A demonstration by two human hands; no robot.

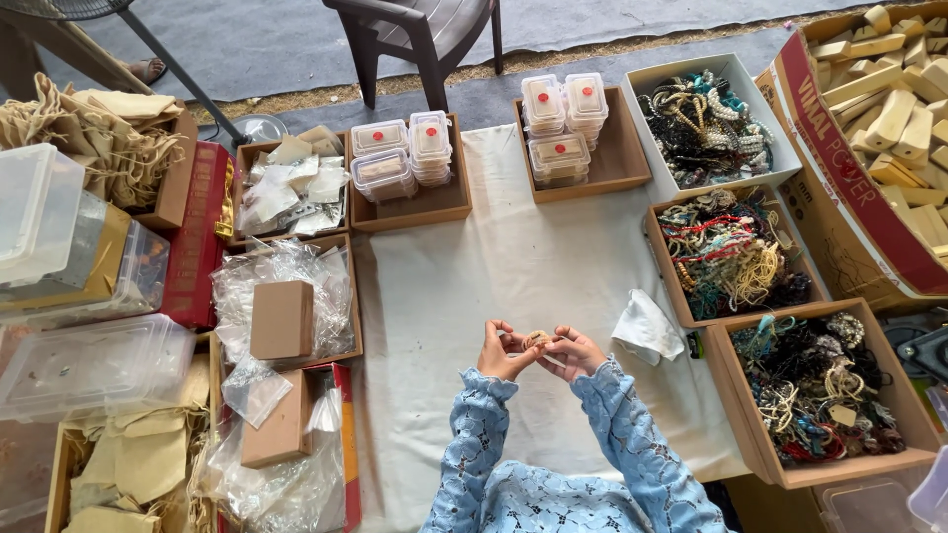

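A small tan beaded piece (537, 340) is held between the left hand (503, 351) and the right hand (575, 352), both pinched shut on it from either side, above the near edge of the white cloth (513, 247) that covers the worktop. What exactly the piece is cannot be told at this size; it looks like a bracelet or a bundle of beads. A folded white rag (647, 327) lies just beside the right hand, and two open cardboard boxes of tangled beaded jewellery (731, 252) (815, 390) stand at the right edge. Stacks of small clear lidded tubs (565, 123) are set in trays at the far edge.

The grip is judged to be light, by fingertips only, so the piece could slip and drop onto the cloth or into the lap. If the piece is strung, a hard pull from both sides could snap the thread and scatter beads toward the boxes, where they would be lost among similar strands.
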